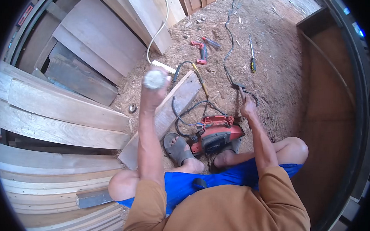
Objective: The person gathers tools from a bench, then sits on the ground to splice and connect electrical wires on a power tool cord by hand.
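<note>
My left hand (152, 99) is raised close to the camera, its fingers closed round a round, whitish-grey object (155, 79) whose kind I cannot make out. Lower and to the right, my right hand (248, 107) grips a hammer (240, 87) by its handle, head pointing away from me. Between my sandalled feet stands a red and black power tool (215, 135), its top part opened with wires showing. A dark cord (184, 111) with a yellow section (200, 79) runs from it. A plank (178, 101) lies beneath my left forearm.
On the sawdust floor lie a red handle part (201, 53), a screwdriver with a clear handle (212, 43), a yellow-black screwdriver (253, 65) and a tape roll (132, 108). Stacked boards (61, 108) line the left. A brown panel (329, 109) stands along the right.
</note>
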Tool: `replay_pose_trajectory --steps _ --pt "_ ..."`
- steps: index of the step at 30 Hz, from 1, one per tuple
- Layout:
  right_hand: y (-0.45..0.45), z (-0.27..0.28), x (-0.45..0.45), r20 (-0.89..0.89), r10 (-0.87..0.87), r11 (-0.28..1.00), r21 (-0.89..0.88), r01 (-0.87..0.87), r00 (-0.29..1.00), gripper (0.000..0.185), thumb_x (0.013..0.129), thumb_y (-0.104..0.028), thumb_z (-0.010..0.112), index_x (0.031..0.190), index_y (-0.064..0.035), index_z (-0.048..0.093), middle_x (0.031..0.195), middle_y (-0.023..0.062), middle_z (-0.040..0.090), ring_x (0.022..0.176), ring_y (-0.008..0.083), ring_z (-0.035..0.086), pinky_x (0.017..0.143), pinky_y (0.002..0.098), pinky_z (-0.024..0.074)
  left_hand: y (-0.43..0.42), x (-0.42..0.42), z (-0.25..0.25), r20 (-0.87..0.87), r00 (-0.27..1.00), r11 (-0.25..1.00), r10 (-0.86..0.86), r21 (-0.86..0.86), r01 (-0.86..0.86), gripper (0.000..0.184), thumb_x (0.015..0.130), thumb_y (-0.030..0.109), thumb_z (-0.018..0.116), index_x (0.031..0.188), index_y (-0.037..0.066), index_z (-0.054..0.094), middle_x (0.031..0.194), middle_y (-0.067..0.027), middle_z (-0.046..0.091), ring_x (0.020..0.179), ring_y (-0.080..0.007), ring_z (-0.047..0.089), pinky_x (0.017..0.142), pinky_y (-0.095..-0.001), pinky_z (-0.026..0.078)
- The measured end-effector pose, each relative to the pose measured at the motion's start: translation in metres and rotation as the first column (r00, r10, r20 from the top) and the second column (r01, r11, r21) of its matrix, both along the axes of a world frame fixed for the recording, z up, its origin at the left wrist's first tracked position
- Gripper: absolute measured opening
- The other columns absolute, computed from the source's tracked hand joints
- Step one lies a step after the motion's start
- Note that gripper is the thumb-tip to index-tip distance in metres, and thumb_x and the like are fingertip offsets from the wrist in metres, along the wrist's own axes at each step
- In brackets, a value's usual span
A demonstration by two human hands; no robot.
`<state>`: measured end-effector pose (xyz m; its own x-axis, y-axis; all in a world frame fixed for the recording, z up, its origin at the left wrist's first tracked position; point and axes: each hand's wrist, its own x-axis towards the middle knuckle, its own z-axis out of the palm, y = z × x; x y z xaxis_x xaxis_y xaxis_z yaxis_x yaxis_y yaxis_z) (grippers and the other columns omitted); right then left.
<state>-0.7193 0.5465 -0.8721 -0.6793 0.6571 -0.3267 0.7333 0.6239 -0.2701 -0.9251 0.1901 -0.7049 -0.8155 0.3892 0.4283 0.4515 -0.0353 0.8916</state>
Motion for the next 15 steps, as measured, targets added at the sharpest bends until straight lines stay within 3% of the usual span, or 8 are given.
replay_pose_trajectory --steps 2,5,6,7,8,11,12,15 --pt "-0.009 0.005 -0.001 0.116 -0.015 1.0 -0.022 0.018 0.993 0.045 0.086 -0.014 0.052 0.13 -0.0022 0.059 0.117 0.0309 0.066 0.11 0.0465 0.064 0.097 0.052 0.0496 0.012 0.006 0.006 -0.153 0.987 0.995 -0.053 -0.094 0.039 0.026 0.081 0.003 0.077 0.101 0.012 0.063 0.104 -0.0056 0.065 0.093 -0.0188 0.062 0.082 -0.0325 0.051" --pt "-0.021 0.049 -0.034 0.041 0.142 0.988 -0.06 -0.139 0.989 0.047 0.091 -0.027 0.058 0.13 -0.0011 0.059 0.114 0.0293 0.068 0.105 0.0445 0.067 0.094 0.0501 0.0511 0.043 0.024 0.023 -0.302 0.941 0.97 -0.152 -0.227 0.084 0.034 0.072 0.003 0.08 0.099 0.016 0.063 0.122 -0.0105 0.062 0.112 -0.0277 0.058 0.092 -0.0415 0.049" --pt "-0.016 0.031 -0.041 -0.291 0.144 0.955 -0.21 -0.211 0.946 0.051 0.093 -0.037 0.062 0.13 -0.0006 0.061 0.113 0.025 0.071 0.103 0.0363 0.07 0.093 0.0464 0.0527 0.054 0.034 0.028 -0.331 0.926 0.943 -0.179 -0.326 0.066 0.037 0.069 0.003 0.081 0.098 0.017 0.063 0.13 -0.0123 0.059 0.12 -0.0314 0.054 0.097 -0.0456 0.046" --pt "-0.028 0.054 -0.049 -0.302 -0.158 0.644 -0.754 -0.134 0.94 0.048 0.097 -0.036 0.06 0.131 -0.0016 0.06 0.112 0.0215 0.071 0.104 0.0326 0.069 0.092 0.0456 0.0542 0.065 0.044 0.031 -0.418 0.878 0.925 -0.232 -0.374 0.067 0.037 0.066 0.004 0.08 0.097 0.017 0.063 0.133 -0.0131 0.057 0.124 -0.0339 0.05 0.101 -0.0482 0.042" --pt "-0.042 0.076 -0.059 -0.127 -0.4 0.061 -0.992 -0.112 0.908 0.044 0.101 -0.034 0.058 0.131 -0.0026 0.059 0.111 0.0179 0.072 0.105 0.0289 0.068 0.09 0.0448 0.0558 0.077 0.053 0.033 -0.5 0.818 0.906 -0.285 -0.419 0.059 0.037 0.064 0.004 0.08 0.095 0.016 0.063 0.137 -0.0139 0.055 0.128 -0.0364 0.046 0.105 -0.0509 0.037" --pt "-0.084 0.122 -0.062 -0.215 -0.537 -0.204 -0.905 -0.373 0.815 0.042 0.105 -0.033 0.055 0.133 -0.0016 0.057 0.11 0.0139 0.071 0.097 0.021 0.068 0.087 0.0376 0.0574 0.104 0.088 0.012 -0.49 0.731 0.797 -0.475 -0.592 0.12 0.039 0.062 0.01 0.082 0.096 0.02 0.066 0.152 -0.0189 0.043 0.137 -0.0435 0.037 0.112 -0.0568 0.029" --pt "-0.085 0.115 -0.069 -0.153 -0.54 -0.394 -0.823 -0.41 0.828 0.035 0.104 -0.028 0.056 0.127 -0.0025 0.06 0.111 0.0126 0.07 0.095 0.0226 0.069 0.088 0.0357 0.0577 0.107 0.096 -0.001 -0.556 0.699 0.818 -0.449 -0.571 0.071 0.039 0.063 0.012 0.081 0.099 0.02 0.066 0.152 -0.0209 0.041 0.139 -0.0439 0.035 0.113 -0.0557 0.028" --pt "-0.078 0.103 -0.068 -0.239 -0.459 -0.172 -0.921 -0.349 0.856 0.029 0.105 -0.027 0.056 0.12 -0.0031 0.062 0.109 0.0116 0.07 0.096 0.0211 0.069 0.086 0.0338 0.0578 0.103 0.101 -0.036 -0.547 0.703 0.794 -0.455 -0.606 0.043 0.039 0.07 0.017 0.078 0.108 0.021 0.067 0.153 -0.0229 0.041 0.139 -0.0451 0.035 0.115 -0.0539 0.029"
